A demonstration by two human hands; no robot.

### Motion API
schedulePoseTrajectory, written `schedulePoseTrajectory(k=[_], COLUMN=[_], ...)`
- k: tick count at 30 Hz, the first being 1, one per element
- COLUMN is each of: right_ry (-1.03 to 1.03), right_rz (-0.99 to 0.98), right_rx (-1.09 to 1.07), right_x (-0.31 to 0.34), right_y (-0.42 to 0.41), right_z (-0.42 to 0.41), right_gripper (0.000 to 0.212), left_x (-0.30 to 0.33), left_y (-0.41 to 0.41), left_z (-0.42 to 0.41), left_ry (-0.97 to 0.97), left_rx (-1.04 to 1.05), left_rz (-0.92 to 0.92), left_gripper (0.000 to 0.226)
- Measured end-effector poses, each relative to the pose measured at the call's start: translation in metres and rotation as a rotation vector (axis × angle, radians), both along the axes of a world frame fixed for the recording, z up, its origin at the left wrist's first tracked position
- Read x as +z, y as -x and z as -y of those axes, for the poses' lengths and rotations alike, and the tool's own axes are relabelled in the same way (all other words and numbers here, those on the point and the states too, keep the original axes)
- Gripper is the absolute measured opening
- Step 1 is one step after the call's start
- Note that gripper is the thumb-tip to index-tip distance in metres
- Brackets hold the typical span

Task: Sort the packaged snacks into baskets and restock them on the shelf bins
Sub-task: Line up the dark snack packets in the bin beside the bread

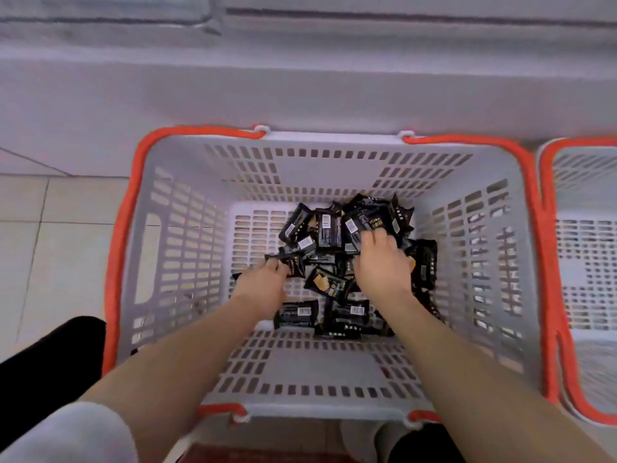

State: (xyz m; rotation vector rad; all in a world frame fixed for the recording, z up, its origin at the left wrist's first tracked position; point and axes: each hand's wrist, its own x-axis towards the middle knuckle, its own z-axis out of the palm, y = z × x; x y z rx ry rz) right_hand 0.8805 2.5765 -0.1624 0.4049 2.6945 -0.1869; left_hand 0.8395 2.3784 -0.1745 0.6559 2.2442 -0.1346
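Note:
A grey slotted basket [173,228] with orange handles stands on the floor below me. Several black snack packets [329,230] lie piled on its bottom, toward the far right. Both my arms reach down into it. My left hand [262,284] is closed on the edge of one black packet [293,265] at the left of the pile. My right hand [384,259] lies palm down on the pile, fingers curled over black packets [370,222]; the packets under the palm are hidden.
A second grey basket with orange handles [581,262] stands touching the first on the right. A pale low shelf base [300,88] runs behind both baskets. Tiled floor [50,228] lies at the left, my dark trouser knees at the bottom.

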Motion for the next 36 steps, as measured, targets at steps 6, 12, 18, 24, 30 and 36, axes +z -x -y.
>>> schedulePoseTrajectory(k=[6, 12, 18, 24, 30, 36], right_ry=[-0.081, 0.198, 0.998, 1.672, 1.850, 1.523], right_rz=[0.028, 0.136, 0.300, 0.341, 0.279, 0.208], right_rx=[-0.016, 0.106, -0.584, -1.085, -1.154, -1.059], right_x=[-0.021, -0.003, 0.028, 0.030, 0.029, 0.025], right_y=[0.024, 0.051, 0.037, 0.002, -0.015, -0.024], right_z=[-0.001, -0.033, -0.047, -0.040, -0.031, -0.042], right_gripper=[0.050, 0.052, 0.011, 0.032, 0.040, 0.025], left_x=[-0.019, -0.035, -0.050, -0.033, 0.010, 0.028], left_y=[0.006, 0.011, 0.004, -0.001, -0.012, -0.015], left_z=[0.002, 0.003, -0.016, -0.031, -0.049, -0.075], left_ry=[-0.083, -0.155, -0.095, -0.415, -0.733, -0.759], left_rx=[0.043, 0.097, 0.141, 0.696, 1.635, 1.380], left_rz=[-0.082, -0.134, -0.171, 0.055, 0.986, 0.775], left_gripper=[0.049, 0.056, 0.060, 0.046, 0.035, 0.017])
